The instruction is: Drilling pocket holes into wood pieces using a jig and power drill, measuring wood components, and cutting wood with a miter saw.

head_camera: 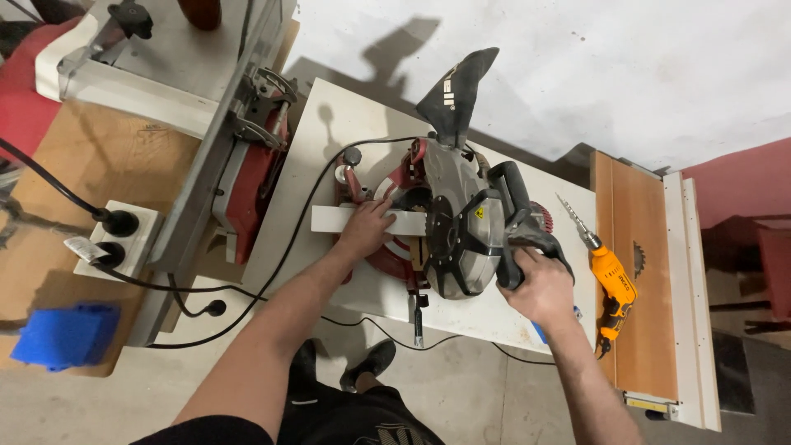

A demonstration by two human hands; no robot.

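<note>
- Clearly, the left hand [365, 228] lay flat, fingers spread, pressing a white strip [362, 219] against the mitre saw [461, 231] base.
- The right hand [540, 284] was closed around the saw's black handle [512, 239], just right of the blade guard.
- An orange drill [610, 284] lay just right of that hand.
- A white socket block [119, 239] sat well left of the left hand.

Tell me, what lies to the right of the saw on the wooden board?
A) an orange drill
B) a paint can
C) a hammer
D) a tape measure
A: an orange drill lies on the wooden board, just right of the saw.
</note>
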